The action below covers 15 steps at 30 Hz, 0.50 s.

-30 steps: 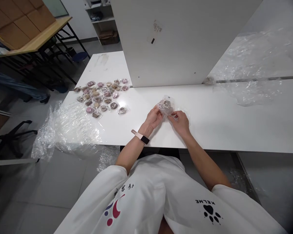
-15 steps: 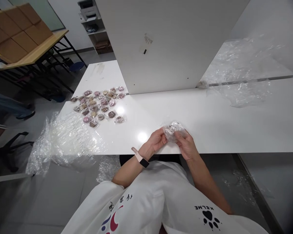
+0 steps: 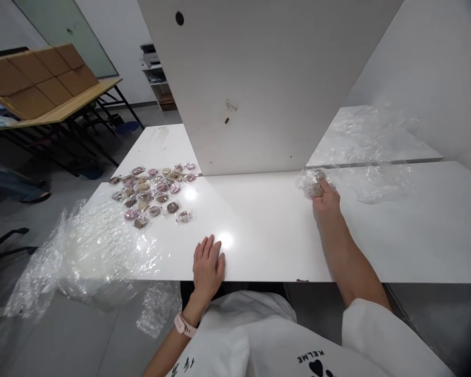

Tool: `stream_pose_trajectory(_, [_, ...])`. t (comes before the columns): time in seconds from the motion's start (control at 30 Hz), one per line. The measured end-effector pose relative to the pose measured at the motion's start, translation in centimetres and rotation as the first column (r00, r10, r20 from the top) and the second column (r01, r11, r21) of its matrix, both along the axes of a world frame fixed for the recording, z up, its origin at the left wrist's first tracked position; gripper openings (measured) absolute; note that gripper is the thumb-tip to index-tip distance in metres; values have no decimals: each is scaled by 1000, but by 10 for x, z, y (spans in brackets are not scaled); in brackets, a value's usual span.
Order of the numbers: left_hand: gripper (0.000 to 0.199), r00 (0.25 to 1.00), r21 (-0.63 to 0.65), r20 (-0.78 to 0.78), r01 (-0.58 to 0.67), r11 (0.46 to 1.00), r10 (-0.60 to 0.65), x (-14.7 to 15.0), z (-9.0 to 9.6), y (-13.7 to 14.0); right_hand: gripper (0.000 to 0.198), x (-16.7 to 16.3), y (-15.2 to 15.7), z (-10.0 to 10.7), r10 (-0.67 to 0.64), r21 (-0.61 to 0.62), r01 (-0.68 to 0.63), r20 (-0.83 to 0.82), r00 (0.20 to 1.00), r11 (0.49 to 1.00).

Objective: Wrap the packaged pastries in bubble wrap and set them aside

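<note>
My right hand (image 3: 326,198) reaches to the back of the white table, its fingers closed on a crinkled clear plastic bag (image 3: 312,183). What is inside the bag is hard to make out through the folds. My left hand (image 3: 207,264) rests palm down near the table's front edge, fingers stretched out and holding nothing. Beyond it to the left lie several small wrapped pieces (image 3: 160,187), pink, brown and tan, each in clear film. One brown wrapped piece (image 3: 184,215) lies a little apart, closest to my left hand.
A heap of clear plastic bags (image 3: 94,246) hangs over the table's left front edge. A white upright panel (image 3: 255,104) stands along the back. Loose clear film (image 3: 380,180) lies at right. Cardboard boxes (image 3: 39,78) stand on a wooden table. A person's leg (image 3: 11,178) shows at far left.
Both hands were together on the plastic bag at the front edge. My right hand has carried it to the back right; my left hand has let go and moved left onto the table.
</note>
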<state>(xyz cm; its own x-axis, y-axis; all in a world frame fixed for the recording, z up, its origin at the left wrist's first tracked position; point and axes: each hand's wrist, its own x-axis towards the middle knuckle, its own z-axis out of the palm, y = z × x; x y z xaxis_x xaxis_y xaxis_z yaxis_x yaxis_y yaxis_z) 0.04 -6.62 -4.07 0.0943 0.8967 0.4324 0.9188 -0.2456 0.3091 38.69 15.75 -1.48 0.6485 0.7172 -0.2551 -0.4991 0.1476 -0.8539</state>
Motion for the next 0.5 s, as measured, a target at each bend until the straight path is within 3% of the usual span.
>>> stream_pose_trajectory(0.07, [32,999,60,-46,-23,998,26,3,-1,0,9,8,31,6,-42,-76,46,57,997,996])
stream_pose_trajectory(0.2, [32,996,106,-88,-25,994,35,9,3,3,25,19,80,23,-25,-165,60,205,978,985])
stream_pose_trajectory(0.27, [33,995,109,-95,-26,994,37,8,3,3,25,22,92,31,23,-251,73,360,933,965])
stream_pose_trajectory(0.4, [33,995,90,-90,-40,995,49,8,3,1,25,33,82,30,111,-350,180,668,736,919])
stream_pose_trajectory(0.47, [32,995,57,-83,-51,997,55,10,5,0,43,42,62,21,118,-324,281,818,563,903])
stream_pose_trajectory(0.5, [33,995,36,-76,-56,998,59,11,6,-1,53,48,48,16,122,-300,368,892,435,880])
